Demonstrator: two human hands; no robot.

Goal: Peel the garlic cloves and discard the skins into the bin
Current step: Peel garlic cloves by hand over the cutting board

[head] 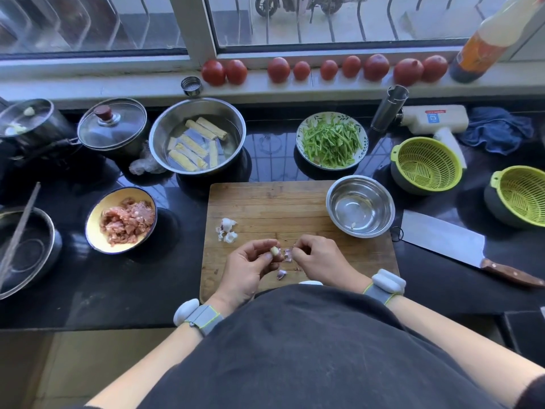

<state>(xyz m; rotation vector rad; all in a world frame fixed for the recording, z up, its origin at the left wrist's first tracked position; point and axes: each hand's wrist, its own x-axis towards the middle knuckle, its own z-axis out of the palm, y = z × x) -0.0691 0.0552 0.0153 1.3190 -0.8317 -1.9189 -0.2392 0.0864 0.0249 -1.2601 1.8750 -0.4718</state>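
Wooden cutting board (pixel 265 202) carries the work, nearest the person. A loose skin scrap (pixel 281 274) lies at its near edge. Above it, the left hand (pixel 250 267) pinches a pale garlic clove (pixel 275 250) between thumb and curled fingers. The right hand (pixel 317 256) pinches a purplish skin piece (pixel 287 255) just beside the clove. Step in hand: stripping skin from this clove. Further back left lie unpeeled cloves and husks (pixel 227 230). At right, a steel bowl (pixel 361 206) holds one pale piece. Next move, by judgement: drop the clove in the bowl, gather the skins. No bin is in view.
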